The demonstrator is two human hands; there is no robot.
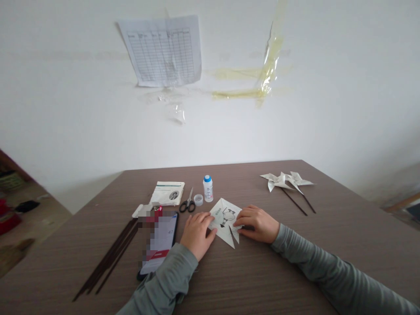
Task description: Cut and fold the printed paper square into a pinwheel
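Note:
A square sheet of printed paper [220, 215], with slits cut in from its corners, lies on the table in front of me. It bears a line drawing, and one slit gapes near its lower corner. My left hand [197, 234] holds the left edge, fingers and thumb on the paper. At the right edge, my right hand [257, 224] grips the sheet with bent fingers and thumb; the part under them is hidden. Just behind the sheet stand a white bottle with a blue cap [208, 189] and a small clear cap [198, 200]. Black-handled scissors [187, 204] lie beside them.
A stack of printed paper [164, 192] lies back left. A phone [164, 240], partly blurred out, is by my left forearm. Several dark sticks [108, 258] lie farther left. Two paper pinwheels [278, 180] on sticks rest at the back right. A wall rises behind the table [236, 280].

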